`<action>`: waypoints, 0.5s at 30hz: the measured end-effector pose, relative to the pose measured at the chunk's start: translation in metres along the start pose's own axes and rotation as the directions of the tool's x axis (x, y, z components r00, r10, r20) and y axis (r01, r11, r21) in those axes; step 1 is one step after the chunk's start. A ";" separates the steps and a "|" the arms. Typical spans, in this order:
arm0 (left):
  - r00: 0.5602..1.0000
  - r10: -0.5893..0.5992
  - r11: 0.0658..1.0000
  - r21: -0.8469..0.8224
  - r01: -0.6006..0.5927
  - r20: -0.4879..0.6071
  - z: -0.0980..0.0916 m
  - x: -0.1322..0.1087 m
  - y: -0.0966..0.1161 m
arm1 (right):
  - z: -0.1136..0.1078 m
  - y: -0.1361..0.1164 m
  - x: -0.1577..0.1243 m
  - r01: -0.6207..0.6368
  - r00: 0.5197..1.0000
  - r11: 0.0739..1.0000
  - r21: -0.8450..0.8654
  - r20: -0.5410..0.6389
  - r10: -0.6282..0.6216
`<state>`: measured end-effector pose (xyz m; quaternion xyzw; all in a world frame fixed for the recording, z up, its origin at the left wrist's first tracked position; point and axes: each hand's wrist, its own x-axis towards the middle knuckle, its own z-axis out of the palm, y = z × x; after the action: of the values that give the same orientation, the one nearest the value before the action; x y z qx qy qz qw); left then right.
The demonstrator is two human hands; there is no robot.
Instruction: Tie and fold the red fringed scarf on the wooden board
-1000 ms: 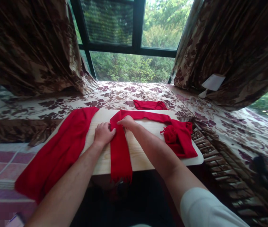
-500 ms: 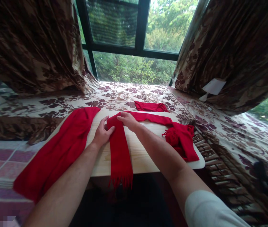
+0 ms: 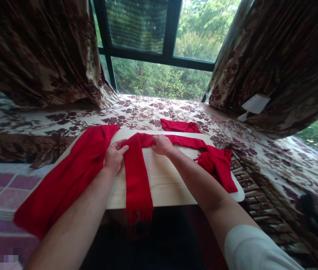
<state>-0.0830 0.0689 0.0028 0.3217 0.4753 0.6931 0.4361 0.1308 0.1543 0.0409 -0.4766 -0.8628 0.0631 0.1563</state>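
Note:
A long red scarf [image 3: 137, 172] lies on a pale wooden table [image 3: 167, 180], folded at a corner near the far edge. Its fringed end hangs over the near edge, while the rest runs right along the far side to a bunched heap. My left hand [image 3: 114, 155] pinches the scarf's left edge just below the fold. Right of the fold, my right hand [image 3: 161, 145] has its fingers closed on the strip. Another wide red cloth [image 3: 69, 176] lies left of my left hand, draping past the table's left side.
A folded red cloth [image 3: 179, 125] rests on the floral-covered window seat [image 3: 139, 108] beyond the table. A small white lamp [image 3: 256, 104] stands at the right, before dark patterned curtains [image 3: 276, 56]. A striped purple cover [image 3: 1, 187] spreads at the left.
My left hand has moved left with the scarf's folded corner, and the fringed length has shifted left. My right hand has slid right along the strip, away from the fold.

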 end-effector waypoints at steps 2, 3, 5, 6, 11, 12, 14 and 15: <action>0.999 -0.011 1.000 -0.013 0.010 -0.038 0.000 0.001 0.002 | -0.003 0.013 -0.008 0.017 0.999 0.995 -0.099 0.042 -0.013; 0.998 -0.018 1.000 -0.019 0.017 -0.060 -0.001 0.002 0.002 | -0.005 0.018 -0.012 0.018 0.998 0.993 -0.113 0.055 -0.012; 0.994 -0.035 0.999 -0.037 0.031 -0.105 0.000 0.004 0.002 | -0.007 0.027 -0.020 0.027 0.998 0.993 -0.111 0.055 -0.021; 0.991 -0.047 0.998 -0.049 0.041 -0.123 0.001 0.005 0.001 | -0.008 0.031 -0.023 0.029 0.999 0.994 -0.105 0.046 -0.024; 0.989 -0.080 0.996 -0.044 0.075 -0.127 0.022 0.016 -0.011 | -0.012 0.046 -0.037 -0.018 1.000 0.994 -0.108 0.001 0.019; 0.990 -0.062 0.998 -0.034 0.059 -0.125 0.030 0.019 -0.014 | -0.013 0.048 -0.039 -0.036 0.999 0.992 -0.120 -0.005 0.035; 0.992 -0.024 1.000 -0.016 0.022 -0.123 0.044 0.028 -0.019 | -0.015 0.052 -0.042 -0.078 0.997 0.986 -0.147 -0.018 0.076; 0.992 -0.009 1.000 -0.006 0.009 -0.123 0.051 0.033 -0.020 | -0.015 0.053 -0.043 -0.097 0.995 0.982 -0.160 -0.025 0.094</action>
<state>-0.0467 0.1211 0.0023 0.2750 0.5007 0.7111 0.4100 0.1999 0.1459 0.0327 -0.5289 -0.8400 -0.0035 0.1213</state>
